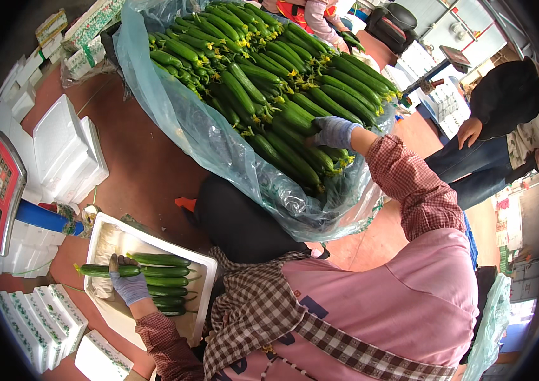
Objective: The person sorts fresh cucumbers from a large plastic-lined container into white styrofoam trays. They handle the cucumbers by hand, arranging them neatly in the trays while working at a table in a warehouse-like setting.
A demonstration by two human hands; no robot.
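My left hand (129,285), in a thin pale glove with darkened fingertips, grips a cucumber (95,270) over a white foam box (103,318). Inside the box, several cucumbers (167,281) lie side by side, and a pale crumpled liner (103,281) shows at the left. My right hand (336,132), gloved the same way, reaches onto a large heap of cucumbers (245,90) with yellow blossoms. Its fingers close around the end of one cucumber (296,116) and are partly hidden. A translucent bluish plastic liner (202,138) surrounds the heap.
A red-framed scale display (0,190) on a blue post stands at the left. Stacked white foam boxes (64,147) and printed boxes (41,328) are nearby. One person (493,124) stands at the right; another person's arm (321,21) reaches in beyond the heap.
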